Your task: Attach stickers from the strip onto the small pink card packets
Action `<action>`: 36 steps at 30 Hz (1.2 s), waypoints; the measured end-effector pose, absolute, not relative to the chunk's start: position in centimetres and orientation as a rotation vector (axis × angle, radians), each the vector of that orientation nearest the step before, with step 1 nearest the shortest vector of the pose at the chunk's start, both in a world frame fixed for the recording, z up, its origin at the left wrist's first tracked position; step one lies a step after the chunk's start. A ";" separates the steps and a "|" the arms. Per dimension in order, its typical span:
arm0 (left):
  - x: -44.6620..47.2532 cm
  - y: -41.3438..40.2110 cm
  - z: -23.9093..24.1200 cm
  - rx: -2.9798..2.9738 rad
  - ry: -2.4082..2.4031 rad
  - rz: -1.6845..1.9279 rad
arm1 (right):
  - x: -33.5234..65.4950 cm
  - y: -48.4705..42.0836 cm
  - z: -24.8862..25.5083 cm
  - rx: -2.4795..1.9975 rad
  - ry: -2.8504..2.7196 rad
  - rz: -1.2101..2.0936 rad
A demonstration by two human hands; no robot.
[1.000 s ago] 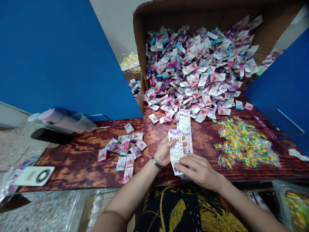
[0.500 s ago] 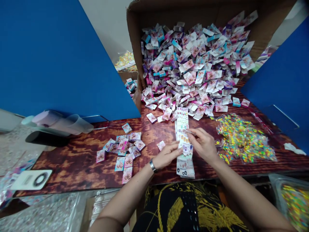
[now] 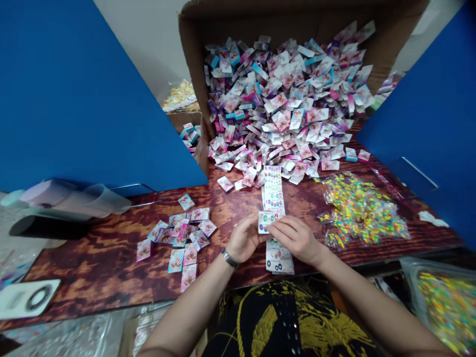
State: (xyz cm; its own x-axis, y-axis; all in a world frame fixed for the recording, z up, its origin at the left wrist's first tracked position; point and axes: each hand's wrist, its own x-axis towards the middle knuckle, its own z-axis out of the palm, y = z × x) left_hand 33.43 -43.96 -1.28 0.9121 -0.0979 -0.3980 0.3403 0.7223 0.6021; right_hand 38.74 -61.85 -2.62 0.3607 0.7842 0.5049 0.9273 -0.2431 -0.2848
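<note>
Both my hands hold a small printed card (image 3: pixel 265 222) with coloured round patterns, just above the table. My left hand (image 3: pixel 243 240), with a metal-band watch on the wrist, grips the card's left edge. From the right, my right hand (image 3: pixel 297 240) pinches its lower right side, the fingers pressed together. Beneath the card lies a long row of overlapping printed sticker sheets (image 3: pixel 274 191), its middle hidden by the card and my hands; the lower sheets (image 3: pixel 279 258) show below.
A cardboard box (image 3: pixel 193 74) at the back spills many small open cartons (image 3: pixel 282 119). Several cartons (image 3: pixel 186 230) lie to the left. At right are clear bags of colourful bits (image 3: pixel 366 208). A phone (image 3: pixel 29 298) lies at the left edge; plastic cups (image 3: pixel 74 198) stand behind it.
My hands have lifted a card off the row of sheets and now hold it between them. My left hand has turned more upright. The whole view has shifted slightly.
</note>
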 end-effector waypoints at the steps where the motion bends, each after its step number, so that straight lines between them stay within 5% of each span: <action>1: 33.4 -44.0 -1.2 0.755 0.358 -0.235 | 38.7 -61.7 -2.6 -2.066 -1.376 -0.293; 7: 33.7 -45.1 -1.3 1.035 0.235 -0.192 | 38.7 -61.0 -1.8 -2.031 -0.653 0.018; 19: 36.9 -45.2 -2.7 1.266 0.333 -0.022 | 46.1 -74.2 -7.1 -2.966 -0.993 -0.164; 28: 38.2 -46.1 -3.0 1.194 0.305 -0.002 | 43.6 -64.7 -0.9 -2.112 -0.866 0.116; 36: 37.1 -45.9 -3.8 1.117 0.236 -0.015 | 43.1 -60.3 -1.9 -2.142 -0.838 0.001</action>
